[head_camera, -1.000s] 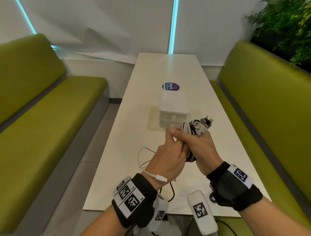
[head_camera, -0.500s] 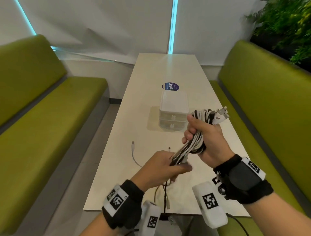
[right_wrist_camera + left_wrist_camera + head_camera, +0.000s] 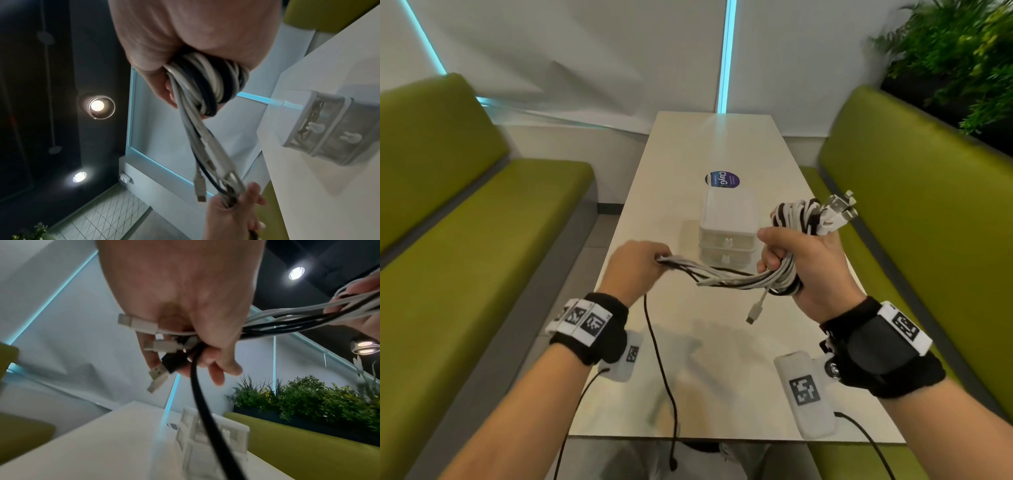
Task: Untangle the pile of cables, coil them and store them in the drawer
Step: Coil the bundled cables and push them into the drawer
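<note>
My right hand point(image 3: 796, 260) grips a coiled bundle of white and black cables point(image 3: 796, 214) above the table, plug ends sticking out past the thumb. The same cable bundle point(image 3: 207, 84) wraps through my fist in the right wrist view. Loose cable ends point(image 3: 726, 275) stretch left to my left hand point(image 3: 637, 265), which pinches them. Several plugs point(image 3: 158, 345) poke out between the left fingers. One white plug point(image 3: 755, 311) dangles free, and a black cable point(image 3: 659, 359) hangs from the left hand past the table's near edge. The small white two-drawer box point(image 3: 726, 228) stands behind, both drawers closed.
The long white table point(image 3: 715, 359) runs between two green benches point(image 3: 482, 260). A round blue sticker point(image 3: 722, 179) lies behind the drawer box. A green plant point(image 3: 959, 61) fills the back right corner. Something dark shows inside one translucent drawer point(image 3: 314, 116).
My left hand slid along the cable ends and pulled them out to the left, away from my right hand. The bundle rose slightly; a black cable now hangs down.
</note>
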### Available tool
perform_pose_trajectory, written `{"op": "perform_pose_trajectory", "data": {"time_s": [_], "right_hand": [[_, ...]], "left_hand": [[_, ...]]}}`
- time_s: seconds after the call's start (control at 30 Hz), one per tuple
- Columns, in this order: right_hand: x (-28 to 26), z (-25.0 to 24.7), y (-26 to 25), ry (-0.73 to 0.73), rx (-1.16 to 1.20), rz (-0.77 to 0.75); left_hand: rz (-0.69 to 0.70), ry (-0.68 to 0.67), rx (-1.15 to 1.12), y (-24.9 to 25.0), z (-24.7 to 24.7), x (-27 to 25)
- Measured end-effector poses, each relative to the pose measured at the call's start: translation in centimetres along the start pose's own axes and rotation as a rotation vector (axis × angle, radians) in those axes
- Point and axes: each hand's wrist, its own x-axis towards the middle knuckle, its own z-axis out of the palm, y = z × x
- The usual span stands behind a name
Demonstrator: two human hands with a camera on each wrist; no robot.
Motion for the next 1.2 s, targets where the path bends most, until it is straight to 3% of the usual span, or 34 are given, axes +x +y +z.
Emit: {"op": "perform_pose_trajectory", "data": {"time_s": [0.13,0.2,0.27,0.37,0.47,0.53,0.6,0.77,0.87,1.0,1.2], "right_hand": [[0.6,0.5,0.0,-0.019,-0.074,-0.055],[0.7,0.5,0.2,-0.024,-0.107,-0.072],[0.7,0.2,0.7,-0.002,-0.152,-0.077],[0.3,-0.4,1.7,0.063,-0.249,-0.128],[0.0,-1.2,2.9,0.138,-0.299,-0.175],[-0.1,-1.7,3.6,0.169,-0.332,-0.196],[0.0,-2.0,4.0,0.186,-0.353,-0.214],[0.1,-1.0,4.0,0.192,-0.304,-0.246],[-0.1,-0.4,3.5,0.191,-0.228,-0.232],[-0.4,-0.7,3.2,0.213,-0.235,-0.206],[-1.4,-1.1,2.6,0.089,-0.078,-0.104]], "left_hand": [[0.031,0.44,-0.009,-0.3,-1.0,1.5],[0.049,0.539,-0.021,0.1,-1.1,2.4],[0.022,0.389,0.1,0.5,-0.8,2.6],[-0.086,-0.08,0.353,0.3,1.1,1.8],[-0.127,-0.472,0.241,-0.5,2.5,0.2],[-0.071,-0.634,0.144,0.0,2.0,-0.7],[0.022,-0.653,0.022,1.6,0.4,-1.4],[0.242,-0.394,-0.34,7.9,-2.0,-2.6],[0.228,-0.378,-0.466,11.1,-0.2,-3.4],[0.199,-0.304,-0.495,11.3,2.4,-3.8],[0.271,-0.403,-0.495,9.7,2.9,-4.7]]}}
